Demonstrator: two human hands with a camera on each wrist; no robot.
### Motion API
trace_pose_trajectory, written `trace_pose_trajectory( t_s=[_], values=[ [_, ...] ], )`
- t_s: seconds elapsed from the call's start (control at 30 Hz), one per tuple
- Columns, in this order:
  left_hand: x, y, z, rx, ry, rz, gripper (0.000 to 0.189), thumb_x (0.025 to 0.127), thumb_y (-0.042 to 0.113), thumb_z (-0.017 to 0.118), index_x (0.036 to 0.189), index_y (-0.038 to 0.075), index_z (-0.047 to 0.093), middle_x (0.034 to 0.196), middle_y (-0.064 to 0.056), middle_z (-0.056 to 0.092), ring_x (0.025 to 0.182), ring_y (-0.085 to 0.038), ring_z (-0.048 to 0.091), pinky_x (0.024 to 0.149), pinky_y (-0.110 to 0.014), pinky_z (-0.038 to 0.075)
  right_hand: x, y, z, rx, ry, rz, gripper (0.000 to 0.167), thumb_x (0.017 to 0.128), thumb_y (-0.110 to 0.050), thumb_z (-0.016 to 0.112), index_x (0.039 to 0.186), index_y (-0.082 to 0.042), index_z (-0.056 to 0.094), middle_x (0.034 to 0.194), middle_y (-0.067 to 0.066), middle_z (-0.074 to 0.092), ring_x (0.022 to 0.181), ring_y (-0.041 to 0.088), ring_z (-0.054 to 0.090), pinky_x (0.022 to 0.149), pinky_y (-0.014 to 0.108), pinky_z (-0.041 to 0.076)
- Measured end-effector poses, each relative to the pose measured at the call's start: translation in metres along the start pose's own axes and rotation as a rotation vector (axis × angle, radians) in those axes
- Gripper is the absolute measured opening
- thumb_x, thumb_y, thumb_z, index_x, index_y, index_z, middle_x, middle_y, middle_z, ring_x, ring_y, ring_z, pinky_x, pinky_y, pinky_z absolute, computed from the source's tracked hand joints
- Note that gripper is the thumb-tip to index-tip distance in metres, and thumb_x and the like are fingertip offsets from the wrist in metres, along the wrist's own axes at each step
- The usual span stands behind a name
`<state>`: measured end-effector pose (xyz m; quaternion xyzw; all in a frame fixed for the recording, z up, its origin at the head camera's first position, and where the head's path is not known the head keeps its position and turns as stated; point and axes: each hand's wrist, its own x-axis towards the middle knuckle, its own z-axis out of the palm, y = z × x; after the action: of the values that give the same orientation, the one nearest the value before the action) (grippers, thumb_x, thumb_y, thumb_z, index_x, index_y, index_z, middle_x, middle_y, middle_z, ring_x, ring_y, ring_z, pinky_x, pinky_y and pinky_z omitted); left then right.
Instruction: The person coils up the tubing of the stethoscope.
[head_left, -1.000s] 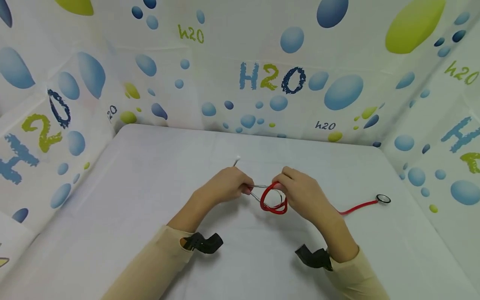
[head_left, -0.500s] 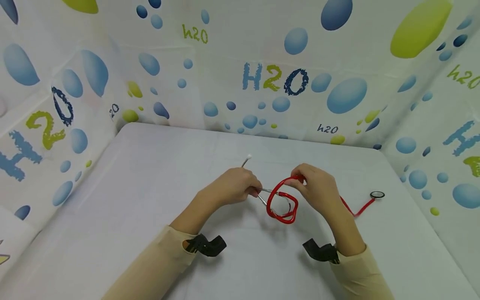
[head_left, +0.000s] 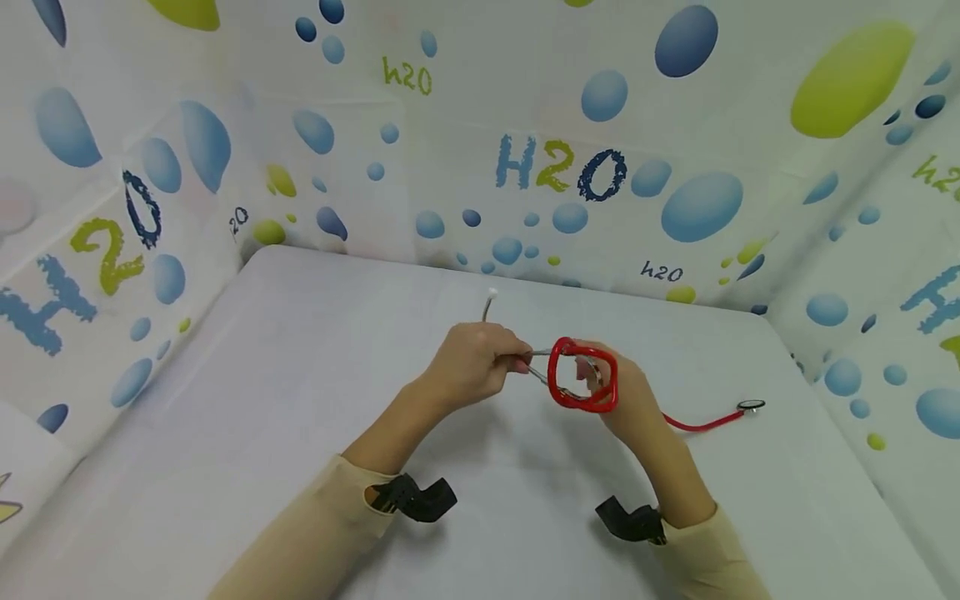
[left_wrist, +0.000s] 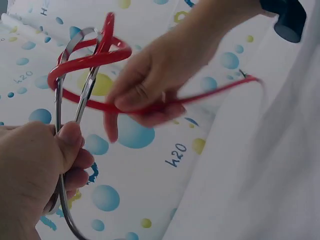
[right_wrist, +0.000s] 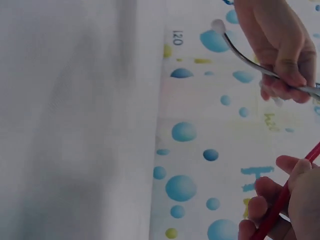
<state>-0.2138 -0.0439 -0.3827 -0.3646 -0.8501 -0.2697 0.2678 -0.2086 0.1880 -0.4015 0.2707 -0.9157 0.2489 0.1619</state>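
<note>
White fabric backdrop (head_left: pixel 420 167), printed with blue and lime-green droplets and "H2O" lettering, rises behind and beside a pale desk (head_left: pixel 337 333). Above the desk, between two hands, is a stethoscope (head_left: pixel 553 375) with glossy red tubing and silvery metal ear tubes. The left hand (head_left: pixel 480 362) has its grip closed on the metal ear tubes (left_wrist: pixel 85 97); one white ear tip (head_left: pixel 492 292) juts up beyond it. The right hand (head_left: pixel 628 396) pinches the red tubing (left_wrist: pixel 80 63), its grip near where that tubing loops around the metal. Past the right forearm (head_left: pixel 678 471) lies the dark-rimmed round chestpiece (head_left: pixel 751 406) at the tubing's end; whether it touches the desk cannot be told. Beige sleeves (head_left: pixel 315 525) cover both arms.
</note>
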Motion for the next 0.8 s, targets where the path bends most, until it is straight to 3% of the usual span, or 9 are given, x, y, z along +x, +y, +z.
trace_pose_trajectory(
  t_s=[0.2,0.27,0.4,0.43,0.5,0.67,0.8],
  values=[
    [0.001,0.001,-0.005,0.065,0.067,-0.100,0.004,0.081,0.011,0.073,0.082,0.010,0.077,0.076,0.001,0.074,0.068,-0.010,0.069,0.066,-0.023,0.055,-0.007,-0.012,0.020,0.016,-0.140,0.024,0.054,0.090,-0.008,0.062,0.137,-0.012,0.035,0.088,0.003,0.062,0.074,0.014,0.057,0.068,0.028,0.055],
    [0.000,0.000,-0.007,0.093,0.071,-0.136,0.005,0.082,0.011,0.072,0.083,0.010,0.077,0.075,0.001,0.074,0.068,-0.011,0.069,0.065,-0.024,0.055,-0.008,-0.018,0.023,-0.005,-0.195,0.046,0.049,0.091,-0.010,0.060,0.133,-0.012,0.036,0.080,0.001,0.058,0.066,0.012,0.049,0.063,0.025,0.050],
    [-0.002,-0.001,-0.009,0.120,0.061,-0.195,0.005,0.082,0.011,0.072,0.083,0.010,0.077,0.076,0.001,0.074,0.068,-0.012,0.069,0.064,-0.025,0.055,-0.007,-0.031,0.027,-0.085,-0.302,0.117,0.018,0.094,-0.015,0.057,0.109,-0.009,0.048,0.076,-0.001,0.058,0.063,0.011,0.048,0.062,0.024,0.049],
    [-0.003,-0.002,-0.009,0.122,0.061,-0.203,0.005,0.082,0.011,0.072,0.083,0.010,0.077,0.076,0.001,0.074,0.068,-0.012,0.069,0.064,-0.026,0.055,-0.006,-0.034,0.027,-0.096,-0.328,0.132,0.015,0.095,-0.016,0.057,0.105,-0.008,0.050,0.075,-0.001,0.058,0.062,0.011,0.048,0.062,0.025,0.049],
    [-0.005,-0.004,-0.009,0.126,0.063,-0.219,0.005,0.081,0.011,0.073,0.084,0.010,0.077,0.076,0.001,0.074,0.068,-0.012,0.069,0.064,-0.026,0.055,-0.006,-0.040,0.028,-0.112,-0.375,0.152,0.022,0.094,-0.018,0.058,0.112,-0.005,0.052,0.073,-0.004,0.056,0.061,0.011,0.048,0.061,0.024,0.047],
    [-0.009,-0.012,-0.008,0.144,0.062,-0.255,0.006,0.082,0.011,0.072,0.085,0.010,0.077,0.079,-0.001,0.074,0.068,-0.013,0.070,0.065,-0.026,0.056,-0.006,-0.052,0.031,-0.143,-0.417,0.100,0.053,0.093,-0.018,0.059,0.139,-0.002,0.039,0.068,-0.008,0.051,0.057,0.008,0.046,0.058,0.021,0.044],
    [-0.012,-0.018,-0.007,0.178,0.036,-0.280,0.005,0.082,0.011,0.072,0.084,0.012,0.076,0.077,0.001,0.074,0.068,-0.013,0.069,0.064,-0.028,0.056,-0.009,-0.056,0.031,-0.191,-0.392,0.044,0.046,0.093,-0.018,0.060,0.133,-0.002,0.045,0.074,-0.004,0.062,0.062,0.008,0.054,0.062,0.024,0.051]
  ],
)
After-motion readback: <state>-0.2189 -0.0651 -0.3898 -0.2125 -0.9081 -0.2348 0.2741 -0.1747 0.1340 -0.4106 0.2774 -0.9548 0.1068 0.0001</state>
